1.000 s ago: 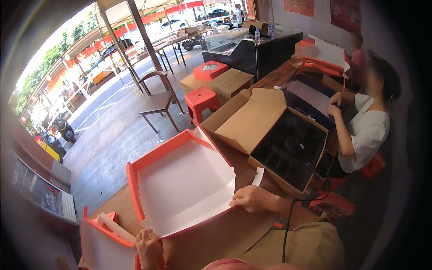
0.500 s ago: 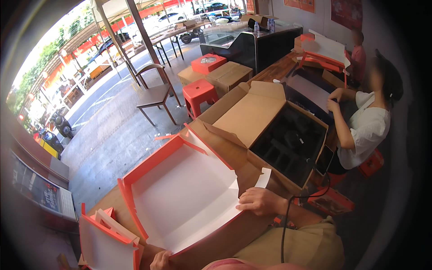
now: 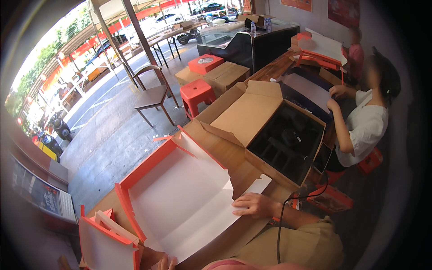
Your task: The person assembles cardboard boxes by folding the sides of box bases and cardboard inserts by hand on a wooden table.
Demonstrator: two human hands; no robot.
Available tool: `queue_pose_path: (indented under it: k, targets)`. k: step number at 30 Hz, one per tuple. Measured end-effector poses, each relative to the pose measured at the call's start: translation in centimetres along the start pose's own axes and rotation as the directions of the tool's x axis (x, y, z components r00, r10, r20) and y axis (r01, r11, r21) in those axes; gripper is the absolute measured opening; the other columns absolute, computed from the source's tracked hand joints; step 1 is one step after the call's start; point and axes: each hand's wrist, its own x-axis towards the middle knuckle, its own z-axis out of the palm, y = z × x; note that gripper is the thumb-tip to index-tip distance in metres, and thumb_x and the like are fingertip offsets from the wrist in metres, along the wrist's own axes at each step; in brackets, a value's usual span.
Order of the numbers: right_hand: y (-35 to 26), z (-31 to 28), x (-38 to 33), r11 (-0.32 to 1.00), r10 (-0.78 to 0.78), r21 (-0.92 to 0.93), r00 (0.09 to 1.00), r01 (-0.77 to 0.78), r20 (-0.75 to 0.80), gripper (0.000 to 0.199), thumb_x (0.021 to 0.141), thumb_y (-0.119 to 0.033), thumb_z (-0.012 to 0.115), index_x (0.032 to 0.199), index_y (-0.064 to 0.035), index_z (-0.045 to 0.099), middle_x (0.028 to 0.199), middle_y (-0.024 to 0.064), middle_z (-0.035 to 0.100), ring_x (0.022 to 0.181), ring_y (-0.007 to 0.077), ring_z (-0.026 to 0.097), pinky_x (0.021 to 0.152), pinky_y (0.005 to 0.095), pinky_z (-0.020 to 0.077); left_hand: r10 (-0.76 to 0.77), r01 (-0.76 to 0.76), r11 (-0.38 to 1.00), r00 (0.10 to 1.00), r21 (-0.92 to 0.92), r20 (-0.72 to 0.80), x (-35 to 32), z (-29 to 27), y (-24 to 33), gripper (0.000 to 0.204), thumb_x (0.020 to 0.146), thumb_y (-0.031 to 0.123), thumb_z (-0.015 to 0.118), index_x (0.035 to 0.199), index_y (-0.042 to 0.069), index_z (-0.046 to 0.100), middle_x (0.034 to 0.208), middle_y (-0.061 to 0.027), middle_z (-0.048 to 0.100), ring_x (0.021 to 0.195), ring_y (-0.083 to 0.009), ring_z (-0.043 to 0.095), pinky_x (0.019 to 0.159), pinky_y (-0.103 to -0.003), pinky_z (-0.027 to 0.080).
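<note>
In front of me lies a partly folded cardboard box [image 3: 180, 193], white inside with orange-red outer edges, its open side facing up. My right hand [image 3: 255, 205] holds its near right edge, thumb and fingers closed around the board beside a white end flap [image 3: 259, 183]. At the lower edge of the picture, my left hand [image 3: 167, 263] is at the box's near left corner, fingers closed on the rim; most of that hand is cut off. Left of the box stands another folded orange-and-white carton [image 3: 105, 240], touched by neither hand.
A brown carton [image 3: 252, 112] with black foam [image 3: 288, 139] stands open on the wooden table [image 3: 229, 148]. A phone [image 3: 322, 158] lies at its corner; a black cable [image 3: 281, 225] hangs before my right arm. A co-worker [image 3: 366, 117] handles a dark box [image 3: 306, 90]. A red stool [image 3: 198, 95] stands beyond.
My right hand has moved slightly left and the box's near panel has tilted outward, lying flatter. The end flap beside that hand has swung lower. My left hand stays at the near corner.
</note>
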Motion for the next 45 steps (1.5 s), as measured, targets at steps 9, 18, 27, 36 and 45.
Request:
queue_pose_path:
  k: [9,18,27,36,45]
  targets:
    - [0.0,-1.2,-0.2,0.982,0.068,0.165,0.985,-0.094,0.156,0.024,0.094,-0.019,0.065,0.114,-0.0099,0.077,0.142,0.0146,0.062,0.138,0.0347,0.053,0.113,0.0523,0.0439,-0.279,0.282,0.959,0.950,0.006,-0.140,7.2,2.4,6.6,0.052,0.087,0.032,0.076,0.130,0.005,0.062,0.141,-0.0257,0.057,0.129,-0.0450,0.055,0.097,-0.053,0.050]
    - [-1.5,0.4,-0.1,0.936,0.273,0.200,0.956,-0.290,0.110,0.021,0.096,-0.027,0.075,0.101,-0.0070,0.076,0.136,0.0136,0.061,0.137,0.0348,0.051,0.114,0.0503,0.0412,-0.331,0.339,0.940,0.935,0.041,-0.125,9.1,2.3,7.5,0.061,0.086,0.035,0.076,0.136,0.004,0.060,0.146,-0.0276,0.053,0.136,-0.0472,0.047,0.106,-0.055,0.043]
    - [-1.5,0.5,-0.1,0.989,0.144,-0.002,0.984,-0.145,0.103,0.044,0.094,-0.028,0.077,0.133,-0.0122,0.066,0.151,0.0176,0.051,0.147,0.0399,0.042,0.119,0.0548,0.0385,-0.398,0.408,0.911,0.907,0.054,-0.137,8.7,1.9,8.2,0.069,0.086,0.038,0.076,0.142,0.002,0.057,0.152,-0.0295,0.049,0.144,-0.0494,0.040,0.114,-0.058,0.036]
    - [-1.5,-1.4,2.1,0.970,0.243,-0.075,0.948,-0.232,0.206,0.076,0.092,-0.036,0.075,0.159,-0.0128,0.048,0.169,0.0256,0.029,0.158,0.0417,0.029,0.130,0.0603,0.0216,-0.529,0.546,0.835,0.831,0.068,-0.170,4.7,1.8,9.1,0.078,0.085,0.042,0.077,0.148,0.001,0.054,0.158,-0.0314,0.045,0.152,-0.0516,0.032,0.122,-0.061,0.029]
    - [-2.3,-1.3,0.9,0.884,0.460,-0.217,0.851,-0.414,0.253,0.085,0.089,-0.053,0.074,0.161,-0.0163,0.046,0.172,0.0217,0.030,0.158,0.0424,0.028,0.128,0.0650,0.0185,-0.593,0.594,0.803,0.804,0.050,-0.036,1.9,-0.4,9.5,0.086,0.087,0.046,0.077,0.156,0.003,0.048,0.161,-0.0312,0.041,0.154,-0.0498,0.031,0.127,-0.059,0.025]
